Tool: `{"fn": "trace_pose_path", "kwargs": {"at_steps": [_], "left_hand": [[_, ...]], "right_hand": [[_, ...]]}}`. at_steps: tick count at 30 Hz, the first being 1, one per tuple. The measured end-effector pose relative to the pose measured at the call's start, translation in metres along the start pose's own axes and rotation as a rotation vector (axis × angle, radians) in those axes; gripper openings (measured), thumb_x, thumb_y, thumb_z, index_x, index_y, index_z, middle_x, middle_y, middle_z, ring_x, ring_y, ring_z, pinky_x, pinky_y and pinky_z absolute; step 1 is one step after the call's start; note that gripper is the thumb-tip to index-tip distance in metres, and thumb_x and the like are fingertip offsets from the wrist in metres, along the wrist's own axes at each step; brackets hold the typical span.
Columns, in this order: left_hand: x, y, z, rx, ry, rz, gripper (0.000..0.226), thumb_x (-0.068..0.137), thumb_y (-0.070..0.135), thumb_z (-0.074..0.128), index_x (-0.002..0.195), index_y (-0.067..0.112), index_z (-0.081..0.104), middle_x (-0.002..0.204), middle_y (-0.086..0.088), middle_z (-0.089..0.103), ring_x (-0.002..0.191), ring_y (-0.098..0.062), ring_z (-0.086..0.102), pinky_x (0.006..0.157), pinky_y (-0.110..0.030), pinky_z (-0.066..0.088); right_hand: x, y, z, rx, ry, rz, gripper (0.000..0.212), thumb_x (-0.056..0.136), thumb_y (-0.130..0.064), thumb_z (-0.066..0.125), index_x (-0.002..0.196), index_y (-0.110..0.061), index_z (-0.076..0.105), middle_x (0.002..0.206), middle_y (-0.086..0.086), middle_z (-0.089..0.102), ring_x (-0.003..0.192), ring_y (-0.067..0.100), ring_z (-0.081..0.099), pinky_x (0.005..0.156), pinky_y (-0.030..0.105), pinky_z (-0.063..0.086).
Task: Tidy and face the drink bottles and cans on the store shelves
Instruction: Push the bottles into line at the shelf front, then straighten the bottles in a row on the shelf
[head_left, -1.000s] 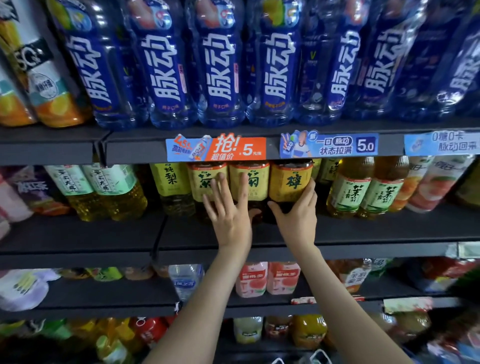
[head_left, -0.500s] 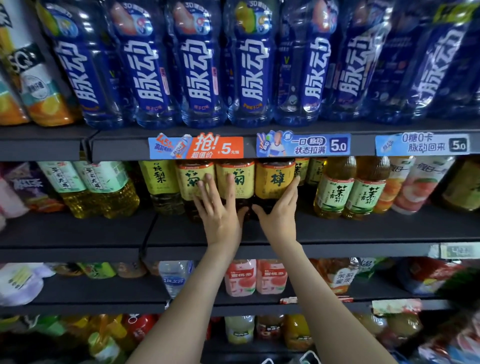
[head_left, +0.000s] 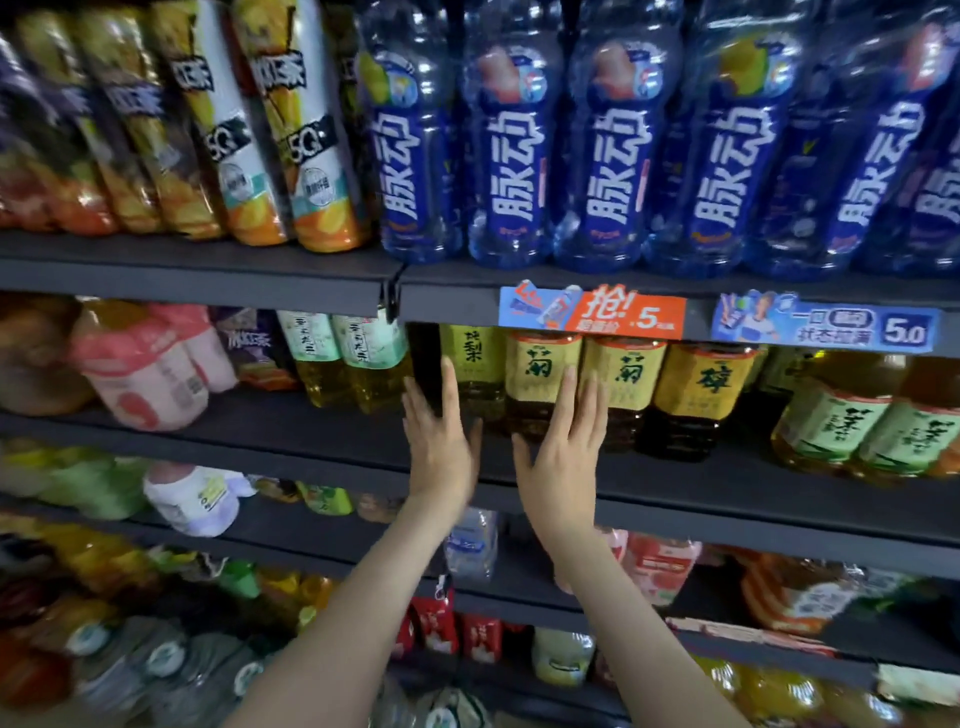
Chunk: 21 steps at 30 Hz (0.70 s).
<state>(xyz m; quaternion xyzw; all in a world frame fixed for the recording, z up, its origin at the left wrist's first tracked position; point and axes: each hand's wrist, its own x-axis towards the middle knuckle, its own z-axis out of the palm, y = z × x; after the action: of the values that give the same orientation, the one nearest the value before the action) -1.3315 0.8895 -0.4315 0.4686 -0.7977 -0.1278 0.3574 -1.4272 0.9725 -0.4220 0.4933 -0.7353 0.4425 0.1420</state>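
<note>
**Shelf stock, drinks bay, facing in progress.**

- Yellow-label tea bottles (head_left: 540, 374): we count four in the front row of the middle shelf (head_left: 311, 431). They stand upright, side by side, with labels turned outward. We judge this row all but faced.
- Left hand (head_left: 441, 447): flat, fingers straight and together, holding nothing. It is raised in front of the leftmost yellow-label bottle. We cannot tell whether it touches.
- Right hand (head_left: 563, 457): likewise flat and holding nothing. Its fingers lie over the seam between the second and third bottles.
- Blue bottles (head_left: 511, 171) on the top shelf (head_left: 208, 270): we count five front labels reading outward. A sixth is cut by the right edge, and one in between shows its side. We judge that that one needs turning.
- White "5G" bottles (head_left: 311, 156): two, leaning.
- Green-label tea bottles (head_left: 826, 426): two on the right and two more on the left of the same shelf, all facing out.
- Pink-label bottles (head_left: 150, 369): at least two on the far left, tilted and blurred. We judge these left to do.
- Price tags: one orange (head_left: 592, 314) and one blue (head_left: 826, 327).
- Lower shelves: mixed stock, too blurred to count, and apparently not yet tidied.
</note>
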Motion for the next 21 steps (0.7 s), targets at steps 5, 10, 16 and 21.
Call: {"fn": "trace_pose_path", "kwargs": {"at_steps": [5, 10, 16, 21], "left_hand": [[0.028, -0.021, 0.020, -0.074, -0.059, 0.086, 0.091, 0.097, 0.025, 0.052, 0.139, 0.037, -0.028, 0.155, -0.030, -0.006, 0.144, -0.043, 0.007, 0.115, -0.048, 0.022], [0.037, -0.024, 0.046, -0.045, -0.117, 0.107, 0.101, 0.097, 0.024, 0.053, 0.131, 0.040, -0.041, 0.154, -0.028, -0.009, 0.143, -0.041, 0.014, 0.111, -0.039, 0.031], [0.048, -0.029, 0.059, 0.041, 0.007, 0.132, 0.121, 0.085, 0.029, 0.070, 0.136, 0.034, -0.040, 0.147, -0.041, 0.010, 0.126, -0.049, 0.039, 0.100, -0.044, 0.043], [0.049, -0.028, 0.060, 0.069, -0.023, 0.109, 0.118, 0.088, 0.030, 0.065, 0.133, 0.036, -0.043, 0.144, -0.037, 0.020, 0.110, -0.044, 0.046, 0.088, -0.041, 0.049]], "right_hand": [[0.014, 0.002, 0.035, -0.123, 0.044, -0.010, 0.107, 0.082, -0.021, 0.072, 0.149, -0.021, -0.011, 0.154, 0.031, 0.012, 0.143, 0.044, 0.008, 0.116, 0.052, 0.018], [0.019, 0.000, 0.063, -0.087, 0.127, 0.084, 0.108, 0.082, -0.015, 0.073, 0.150, -0.026, -0.011, 0.154, 0.032, 0.005, 0.144, 0.044, 0.010, 0.115, 0.049, 0.026], [0.019, 0.001, 0.078, -0.162, 0.186, 0.125, 0.120, 0.076, -0.002, 0.074, 0.150, -0.026, -0.017, 0.154, 0.031, 0.001, 0.142, 0.046, 0.014, 0.102, 0.056, 0.042], [0.017, 0.001, 0.084, -0.160, 0.178, 0.144, 0.114, 0.080, 0.003, 0.067, 0.149, -0.034, -0.016, 0.156, 0.024, -0.009, 0.144, 0.042, 0.003, 0.089, 0.058, 0.050]]}}
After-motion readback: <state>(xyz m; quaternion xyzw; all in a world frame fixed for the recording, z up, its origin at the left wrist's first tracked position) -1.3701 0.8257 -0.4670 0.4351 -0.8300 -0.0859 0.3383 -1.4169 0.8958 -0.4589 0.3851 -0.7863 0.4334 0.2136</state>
